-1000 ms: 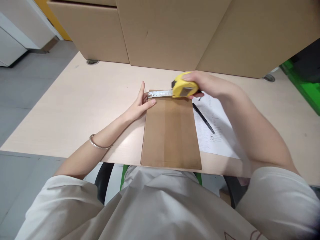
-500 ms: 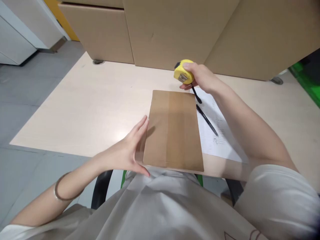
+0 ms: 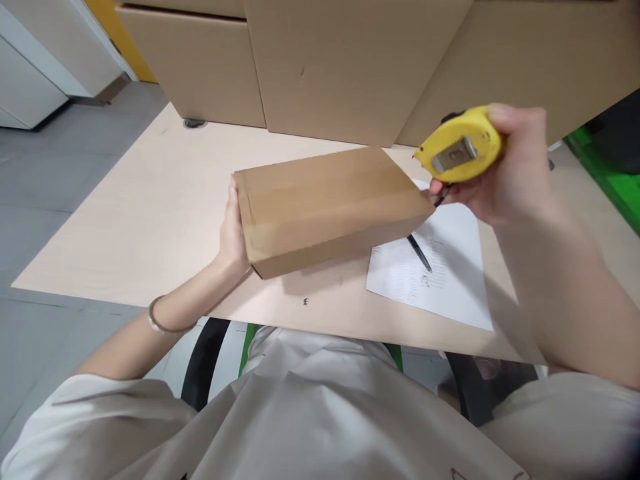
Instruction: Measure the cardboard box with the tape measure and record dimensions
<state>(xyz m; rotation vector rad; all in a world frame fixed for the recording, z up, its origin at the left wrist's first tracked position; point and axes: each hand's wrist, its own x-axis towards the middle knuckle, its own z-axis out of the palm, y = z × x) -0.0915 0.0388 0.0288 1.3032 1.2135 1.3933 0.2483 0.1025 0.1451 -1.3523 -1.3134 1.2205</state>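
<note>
A flat brown cardboard box (image 3: 325, 203) is lifted off the pale wooden desk (image 3: 150, 213) and turned crosswise. My left hand (image 3: 233, 230) grips its left end, fingers hidden behind it. My right hand (image 3: 505, 163) is raised to the right of the box and closed round a yellow tape measure (image 3: 457, 147), its metal clip facing me and its tape retracted. The hand's lower fingers sit close to the box's right corner.
A printed white sheet (image 3: 440, 273) lies on the desk at the right with a black pen (image 3: 419, 252) on it. Large cardboard boxes (image 3: 325, 60) stand along the desk's far edge. A green crate (image 3: 610, 173) is at the far right.
The tape has retracted and my right hand lifted the tape measure up and right. My left hand went to the box, picked it up and turned it sideways.
</note>
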